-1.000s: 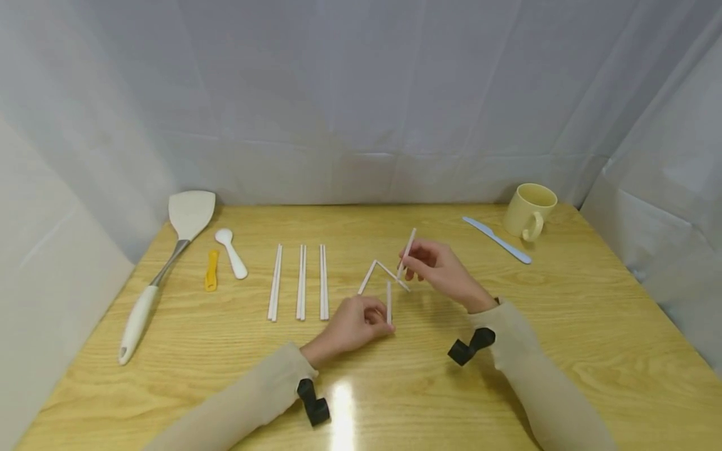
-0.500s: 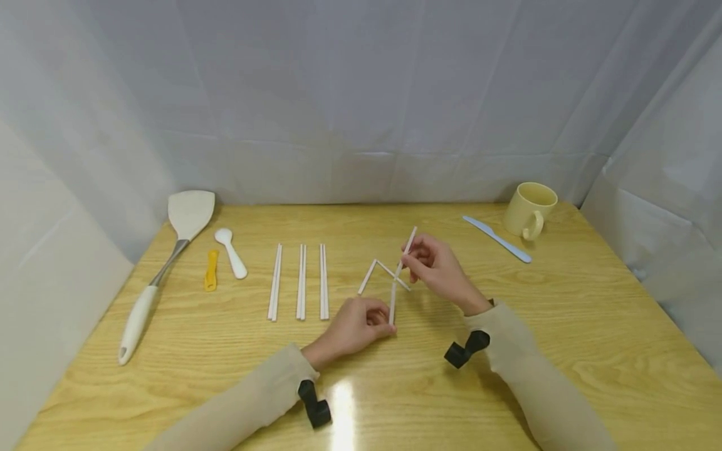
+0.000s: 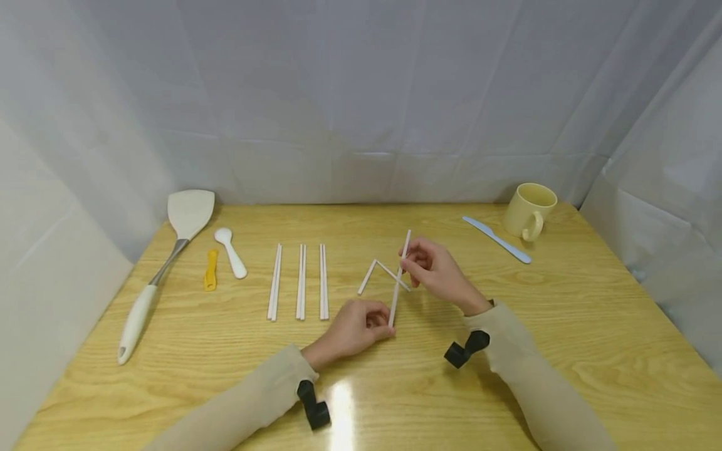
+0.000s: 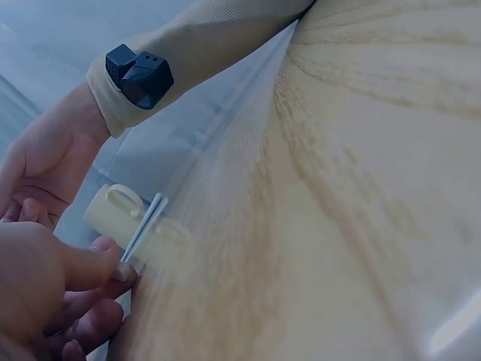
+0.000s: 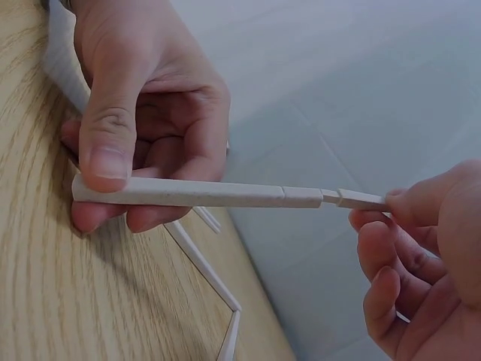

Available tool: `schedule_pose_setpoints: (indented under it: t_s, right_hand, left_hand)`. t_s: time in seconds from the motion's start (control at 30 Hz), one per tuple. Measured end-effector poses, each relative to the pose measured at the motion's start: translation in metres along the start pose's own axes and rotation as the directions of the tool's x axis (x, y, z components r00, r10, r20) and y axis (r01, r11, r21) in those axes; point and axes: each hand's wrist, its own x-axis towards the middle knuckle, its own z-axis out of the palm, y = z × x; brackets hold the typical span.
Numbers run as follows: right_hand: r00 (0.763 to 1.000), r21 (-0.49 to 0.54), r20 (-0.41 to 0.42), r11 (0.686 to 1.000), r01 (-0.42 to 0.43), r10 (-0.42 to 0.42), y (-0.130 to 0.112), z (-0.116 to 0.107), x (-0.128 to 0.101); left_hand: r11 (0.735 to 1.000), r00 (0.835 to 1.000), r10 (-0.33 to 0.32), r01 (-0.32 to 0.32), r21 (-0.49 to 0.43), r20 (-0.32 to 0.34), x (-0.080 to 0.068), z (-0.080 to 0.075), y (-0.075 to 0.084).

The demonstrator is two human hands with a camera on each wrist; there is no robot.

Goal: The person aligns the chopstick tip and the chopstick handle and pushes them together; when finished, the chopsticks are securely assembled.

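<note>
Two thin white chopsticks (image 3: 398, 282) are held together in one slanted line above the wooden table (image 3: 564, 326). My left hand (image 3: 386, 328) pinches their lower, thicker end between thumb and fingers. My right hand (image 3: 405, 263) pinches them nearer the thin upper end. The right wrist view shows the chopsticks (image 5: 203, 193) stretched between the left hand (image 5: 113, 177) and the right hand (image 5: 398, 214). In the left wrist view their two tips (image 4: 146, 226) stick out past the left hand's thumb (image 4: 98, 267). Two more chopsticks (image 3: 385, 272) lie under them in a V.
Three pairs of chopsticks (image 3: 301, 282) lie side by side left of the hands. Further left are a white spatula (image 3: 169, 250), a white spoon (image 3: 231, 252) and a small yellow piece (image 3: 211, 270). A blue knife (image 3: 496, 239) and a yellow mug (image 3: 529, 210) sit at the back right.
The right hand has swung its chopstick down and left until it lies along the one in the left hand. The left hand has hardly moved.
</note>
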Motion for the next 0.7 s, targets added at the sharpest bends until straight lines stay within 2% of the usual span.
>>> schedule_pose_setpoints:
  t_s: [0.17,0.37,0.7]
  right_hand:
    - [1.0,0.004,0.009,1.0,-0.01,0.01,-0.001,-0.0004,-0.0007]
    - [0.999,-0.002,0.042,1.0,0.019,-0.019,-0.0026,-0.0012,-0.0017]
    - [0.998,0.023,0.055,1.0,-0.012,0.011,-0.0003,0.0018,-0.0011]
  left_hand:
    - [1.0,1.0,0.03,-0.03,-0.006,-0.002,0.0001,0.0001,-0.0029]
    - [0.999,0.999,0.05,-0.05,-0.015,-0.005,0.0005,-0.0002,-0.0045]
    - [1.0,1.0,0.027,-0.027,0.004,0.003,-0.0002,0.0007,-0.0052]
